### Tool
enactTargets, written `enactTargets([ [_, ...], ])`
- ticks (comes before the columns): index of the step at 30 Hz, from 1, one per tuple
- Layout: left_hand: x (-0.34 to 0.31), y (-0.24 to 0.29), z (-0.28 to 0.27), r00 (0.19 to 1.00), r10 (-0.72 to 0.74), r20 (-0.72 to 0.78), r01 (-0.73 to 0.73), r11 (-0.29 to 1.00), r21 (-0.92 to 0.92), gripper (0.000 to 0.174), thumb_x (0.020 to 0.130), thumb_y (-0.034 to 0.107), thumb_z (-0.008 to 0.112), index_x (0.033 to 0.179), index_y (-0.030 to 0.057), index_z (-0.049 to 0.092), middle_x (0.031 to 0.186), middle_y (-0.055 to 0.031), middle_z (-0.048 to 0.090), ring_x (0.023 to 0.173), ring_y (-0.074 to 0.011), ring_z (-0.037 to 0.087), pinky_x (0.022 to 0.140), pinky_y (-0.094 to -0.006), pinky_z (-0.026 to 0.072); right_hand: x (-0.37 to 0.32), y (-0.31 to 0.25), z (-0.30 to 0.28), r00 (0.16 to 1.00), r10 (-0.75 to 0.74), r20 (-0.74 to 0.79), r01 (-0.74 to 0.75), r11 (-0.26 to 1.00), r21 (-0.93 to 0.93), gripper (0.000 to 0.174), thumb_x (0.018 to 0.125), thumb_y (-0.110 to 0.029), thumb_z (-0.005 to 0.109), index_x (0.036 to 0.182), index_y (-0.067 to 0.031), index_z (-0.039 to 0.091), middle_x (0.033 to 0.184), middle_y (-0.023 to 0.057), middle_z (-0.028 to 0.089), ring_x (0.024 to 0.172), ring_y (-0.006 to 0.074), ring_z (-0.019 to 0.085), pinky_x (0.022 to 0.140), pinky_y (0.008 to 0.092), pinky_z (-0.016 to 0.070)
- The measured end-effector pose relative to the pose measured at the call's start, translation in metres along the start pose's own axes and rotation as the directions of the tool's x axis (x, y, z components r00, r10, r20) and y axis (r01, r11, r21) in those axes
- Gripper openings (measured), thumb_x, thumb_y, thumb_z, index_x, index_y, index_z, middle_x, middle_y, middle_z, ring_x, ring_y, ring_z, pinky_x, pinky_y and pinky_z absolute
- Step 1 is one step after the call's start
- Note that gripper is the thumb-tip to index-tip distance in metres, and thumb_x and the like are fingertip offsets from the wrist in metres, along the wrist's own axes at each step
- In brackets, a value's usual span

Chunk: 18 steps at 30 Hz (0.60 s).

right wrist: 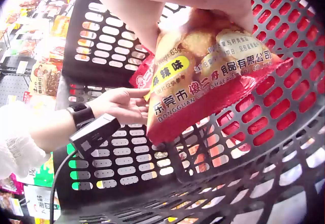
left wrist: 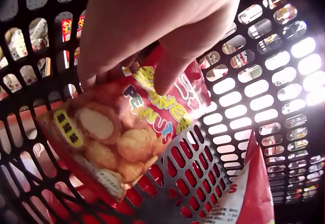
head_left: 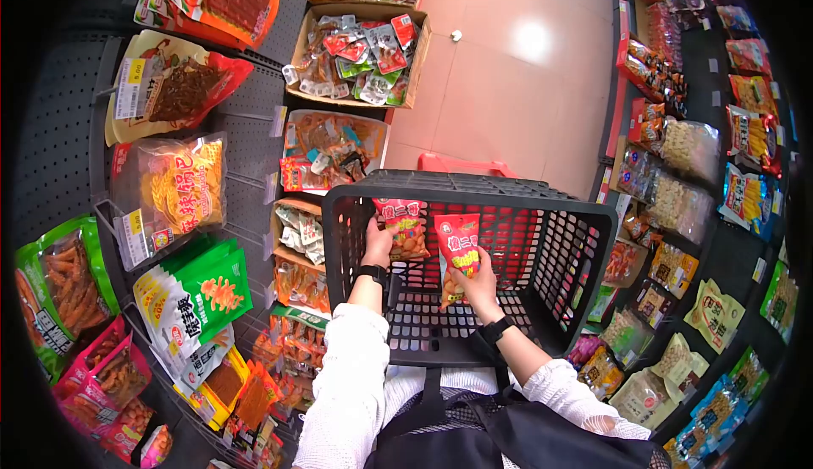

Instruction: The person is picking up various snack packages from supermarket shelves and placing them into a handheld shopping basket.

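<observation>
Left hand: I have the left hand (head_left: 378,244) inside the basket, fingers and thumb curled round the top edge of a red peanut packet.
Left packet: the left packet (head_left: 406,227) hangs from that grip at the far left of the basket, close to the mesh wall. I cannot tell whether it touches the wall.
Right hand: I have the right hand (head_left: 481,283) gripping a second red packet by its near side, fingers wrapped over the edge.
Right packet: the right packet (head_left: 457,249) stands roughly upright just right of the first one, its lower corner pointing down at the basket's bottom. I cannot tell whether it rests there.
Gap between packets: they are side by side and near, not touching as far as I can see.
Basket: the basket (head_left: 584,215) is black mesh plastic with red showing through its far wall, and I see it right in front of the body.
Left side: green bags (head_left: 203,287) and other snack packs hang on a pegboard rack.
Far left: a cardboard box (head_left: 356,54) of small wrapped snacks sits open.
Right side: the right shelves (head_left: 728,189) hold rows of bagged snacks.
Far: the floor (head_left: 508,88) is pale tile.
</observation>
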<state>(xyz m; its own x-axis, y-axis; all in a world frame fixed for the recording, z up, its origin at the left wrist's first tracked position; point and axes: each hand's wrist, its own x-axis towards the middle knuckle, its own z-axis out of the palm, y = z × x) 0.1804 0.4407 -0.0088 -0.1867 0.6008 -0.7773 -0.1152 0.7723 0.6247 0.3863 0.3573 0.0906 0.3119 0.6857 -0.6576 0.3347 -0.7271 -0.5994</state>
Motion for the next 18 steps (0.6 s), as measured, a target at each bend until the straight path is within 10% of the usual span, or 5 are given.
enactTargets([
  [9, -0.049, -0.007, 0.019, 0.984, -0.024, -0.176, -0.046, 0.923, -0.383, 0.064, 0.072, -0.007, 0.036, 0.135, -0.0053, 0.027, 0.120, -0.0138, 0.051, 0.111, -0.0242, 0.047, 0.098, -0.0322, 0.0327, 0.026, -0.009, 0.034, 0.999, -0.003, -0.043, 0.002, 0.999, -0.034, 0.077, 0.071, -0.018, 0.072, 0.132, -0.0030, 0.028, 0.100, 0.0219, 0.061, 0.090, 0.0330, 0.062, 0.075, 0.0356, 0.0487],
  [13, -0.046, -0.041, 0.008, 0.938, -0.189, -0.289, 0.096, 0.947, -0.306, 0.064, 0.076, -0.006, 0.031, 0.139, 0.0047, 0.024, 0.121, -0.0138, 0.050, 0.083, -0.0229, 0.060, 0.063, -0.0323, 0.0511, 0.035, -0.008, 0.050, 0.997, -0.064, -0.052, 0.062, 0.998, -0.026, 0.079, 0.073, -0.019, 0.071, 0.133, 0.0000, 0.023, 0.103, 0.0223, 0.060, 0.092, 0.0333, 0.062, 0.076, 0.0359, 0.0484],
  [15, -0.059, -0.017, 0.017, 0.942, -0.235, -0.239, 0.150, 0.933, -0.327, 0.061, 0.076, -0.008, 0.029, 0.137, -0.0012, 0.027, 0.132, -0.0182, 0.039, 0.114, -0.0256, 0.046, 0.096, -0.0345, 0.0372, 0.037, -0.012, 0.052, 0.994, -0.098, -0.046, 0.097, 0.995, -0.026, 0.079, 0.074, -0.020, 0.071, 0.133, -0.0001, 0.023, 0.104, 0.0222, 0.059, 0.092, 0.0329, 0.061, 0.075, 0.0365, 0.0487],
  [18, -0.060, -0.006, 0.020, 0.949, -0.264, -0.173, 0.189, 0.915, -0.357, 0.062, 0.076, -0.010, 0.030, 0.137, 0.0010, 0.028, 0.131, -0.0147, 0.042, 0.112, -0.0237, 0.048, 0.094, -0.0336, 0.0390, 0.038, -0.015, 0.053, 0.991, -0.131, -0.031, 0.131, 0.991, 0.002, 0.080, 0.075, -0.023, 0.070, 0.135, -0.0010, 0.021, 0.101, 0.0221, 0.061, 0.090, 0.0322, 0.062, 0.073, 0.0365, 0.0490],
])
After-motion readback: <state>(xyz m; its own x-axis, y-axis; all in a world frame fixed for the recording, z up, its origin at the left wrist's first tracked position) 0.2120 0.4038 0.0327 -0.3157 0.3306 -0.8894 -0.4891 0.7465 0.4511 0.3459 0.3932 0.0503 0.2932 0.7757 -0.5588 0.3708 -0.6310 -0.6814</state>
